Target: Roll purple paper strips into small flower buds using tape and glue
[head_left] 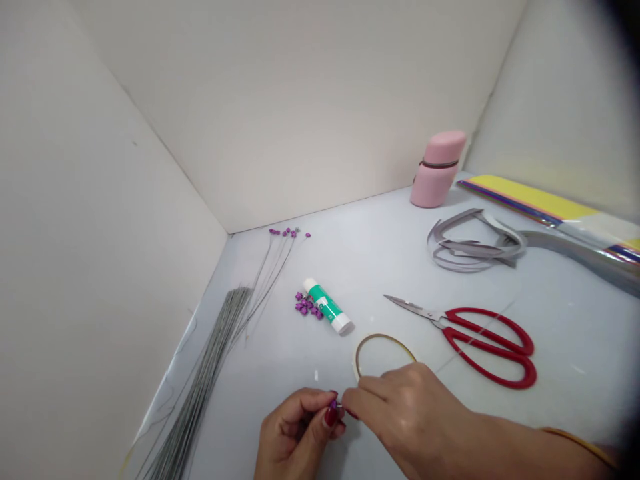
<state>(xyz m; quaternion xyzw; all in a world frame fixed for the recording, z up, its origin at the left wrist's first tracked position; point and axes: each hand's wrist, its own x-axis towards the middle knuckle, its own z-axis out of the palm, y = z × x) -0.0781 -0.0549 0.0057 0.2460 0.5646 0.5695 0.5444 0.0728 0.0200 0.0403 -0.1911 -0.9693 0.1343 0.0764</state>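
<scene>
Low in the view, my left hand [296, 432] pinches a small purple bud [333, 404] between thumb and forefinger. My right hand [407, 408] meets it from the right, its fingers closed on a thin wire [340, 406] whose tip is at the bud. Past the right hand, a fine length of wire slants up across the scissors' handles. A ring of narrow tape [384, 335] lies just behind the right hand, which covers part of it. Beyond my hands, a green and white glue stick [325, 305] lies beside several loose purple buds [304, 308].
Red-handled scissors [525, 343] lie at right. A bundle of grey wires [207, 373] stretches along the left, with several bud-tipped stems [273, 270] beyond. A pink bottle [434, 180], coiled grey strips [450, 247] and a yellow packet [535, 197] occupy the back right. White panels enclose the table.
</scene>
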